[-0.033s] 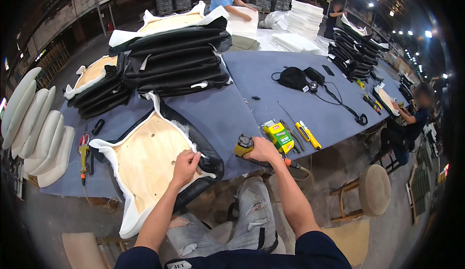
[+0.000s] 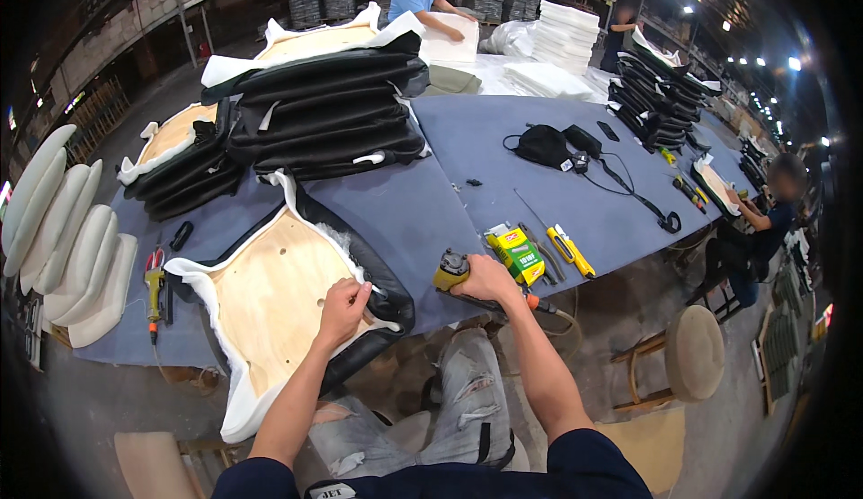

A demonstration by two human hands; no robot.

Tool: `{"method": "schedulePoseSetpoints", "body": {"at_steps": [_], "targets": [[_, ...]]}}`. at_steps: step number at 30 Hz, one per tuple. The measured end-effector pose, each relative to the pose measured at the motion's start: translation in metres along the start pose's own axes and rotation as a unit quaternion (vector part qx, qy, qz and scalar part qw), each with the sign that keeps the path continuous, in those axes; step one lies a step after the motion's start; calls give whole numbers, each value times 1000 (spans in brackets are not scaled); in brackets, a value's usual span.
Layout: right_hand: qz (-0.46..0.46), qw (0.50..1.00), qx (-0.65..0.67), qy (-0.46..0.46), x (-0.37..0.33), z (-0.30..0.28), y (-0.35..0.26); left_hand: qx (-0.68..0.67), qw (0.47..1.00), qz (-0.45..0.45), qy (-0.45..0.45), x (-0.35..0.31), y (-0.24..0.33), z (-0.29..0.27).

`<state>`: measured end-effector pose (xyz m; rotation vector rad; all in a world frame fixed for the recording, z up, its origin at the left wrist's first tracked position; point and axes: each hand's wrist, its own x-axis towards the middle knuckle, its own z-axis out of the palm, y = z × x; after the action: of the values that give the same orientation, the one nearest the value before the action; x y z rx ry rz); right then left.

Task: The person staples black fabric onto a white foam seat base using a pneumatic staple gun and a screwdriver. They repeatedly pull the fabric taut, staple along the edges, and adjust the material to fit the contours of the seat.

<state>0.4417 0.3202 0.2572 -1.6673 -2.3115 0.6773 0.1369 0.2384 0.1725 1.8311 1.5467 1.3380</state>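
An upholstered chair seat (image 2: 270, 297) lies underside up before me, its bare plywood panel framed by white lining and a black cover. My left hand (image 2: 342, 312) rests at the panel's right side, fingers closed in a pinch at the edge of the white lining (image 2: 378, 301). Some of what the fingertips grip is hidden. To the right, at the table's front edge, my right hand (image 2: 490, 280) is wrapped round a yellow and black staple gun (image 2: 452, 271). The gun is apart from the seat; an orange hose fitting (image 2: 537, 303) shows behind it.
Stacks of black-covered seats (image 2: 324, 117) stand behind. A second air tool (image 2: 156, 294) lies left, near grey cushions (image 2: 99, 288). Right of me are a yellow-green box (image 2: 516, 254), a yellow cutter (image 2: 571, 249) and a cabled black pouch (image 2: 545, 146). A stool (image 2: 694, 352) stands right; co-workers sit and stand beyond.
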Motion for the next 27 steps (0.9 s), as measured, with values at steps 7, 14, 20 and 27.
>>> {"method": "schedulePoseSetpoints", "body": {"at_steps": [7,14,20,27], "targets": [[-9,1000,6,0,3,4,2,0,1000,-3,-2,0,4,-2],[-20,1000,-2,12,7,0,6,14,1000,2,-2,2,7,-3],[-9,1000,-13,4,0,3,-5,31,1000,0,3,-2,1,-4],[-26,999,5,20,1,6,3,48,999,-6,-1,-1,4,0]]}}
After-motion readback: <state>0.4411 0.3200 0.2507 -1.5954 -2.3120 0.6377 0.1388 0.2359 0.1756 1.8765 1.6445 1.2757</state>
